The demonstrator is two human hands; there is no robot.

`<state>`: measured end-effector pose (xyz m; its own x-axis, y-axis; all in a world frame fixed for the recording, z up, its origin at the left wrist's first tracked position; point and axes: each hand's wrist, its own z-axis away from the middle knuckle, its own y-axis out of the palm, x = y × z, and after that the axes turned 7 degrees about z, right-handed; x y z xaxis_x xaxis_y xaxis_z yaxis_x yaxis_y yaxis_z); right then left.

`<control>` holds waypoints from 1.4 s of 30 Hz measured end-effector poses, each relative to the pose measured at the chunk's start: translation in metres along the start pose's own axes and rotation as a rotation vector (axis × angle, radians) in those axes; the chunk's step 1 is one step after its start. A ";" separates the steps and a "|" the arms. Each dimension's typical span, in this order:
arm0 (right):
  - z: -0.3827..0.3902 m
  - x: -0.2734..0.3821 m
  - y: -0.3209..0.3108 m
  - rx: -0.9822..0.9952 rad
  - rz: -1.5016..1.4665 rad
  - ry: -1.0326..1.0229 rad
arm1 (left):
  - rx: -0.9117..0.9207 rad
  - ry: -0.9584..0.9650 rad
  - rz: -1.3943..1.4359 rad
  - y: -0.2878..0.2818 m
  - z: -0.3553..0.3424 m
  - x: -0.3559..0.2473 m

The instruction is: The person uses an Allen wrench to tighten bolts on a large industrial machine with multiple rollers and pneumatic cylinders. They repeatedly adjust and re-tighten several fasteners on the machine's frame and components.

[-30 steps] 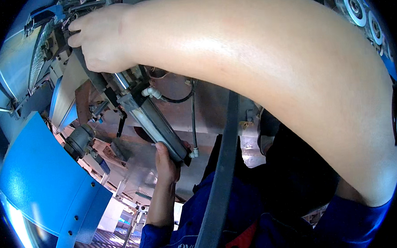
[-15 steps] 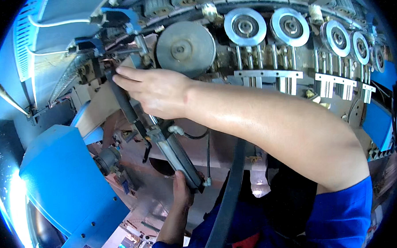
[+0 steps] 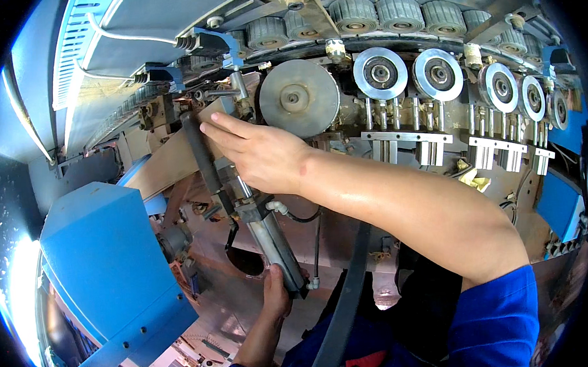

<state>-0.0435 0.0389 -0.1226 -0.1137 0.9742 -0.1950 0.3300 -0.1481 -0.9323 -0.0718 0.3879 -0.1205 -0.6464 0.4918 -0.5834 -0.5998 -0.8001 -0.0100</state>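
- Now, nearest, the left hand [image 3: 277, 298] cups the lower end of the grey cylinder [image 3: 270, 240], thumb along its face, most fingers hidden behind.
- Further up, the right hand [image 3: 267, 158] reaches across, fingers straight and slightly parted by the dark bar [image 3: 202, 155]; thumb out of sight, so can't tell whether it's pinching anything!
- Looks like steadying the slanted cylinder; next move seems to call for firm support down there.
- Where the shiny rod [image 3: 245, 189] runs: masked by that palm.
- Farther off, wheels [image 3: 534, 99] crowd the curved edge, hard to read.
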 end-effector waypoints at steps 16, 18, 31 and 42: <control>0.009 0.008 0.008 -0.072 -0.011 0.095 | -0.050 -0.034 -0.055 0.005 0.003 -0.007; 0.011 0.008 0.010 -0.069 -0.015 0.091 | -0.038 -0.022 -0.027 0.005 0.002 -0.005; 0.009 0.001 0.004 -0.096 -0.061 0.103 | -0.019 -0.050 -0.012 0.003 0.003 -0.005; 0.009 0.006 0.018 -0.154 -0.102 0.105 | 0.014 -0.041 -0.030 -0.001 0.003 -0.004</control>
<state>-0.0467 0.0409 -0.1437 -0.0583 0.9964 -0.0612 0.4623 -0.0274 -0.8863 -0.0700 0.3872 -0.1158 -0.6465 0.5295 -0.5493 -0.6258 -0.7798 -0.0151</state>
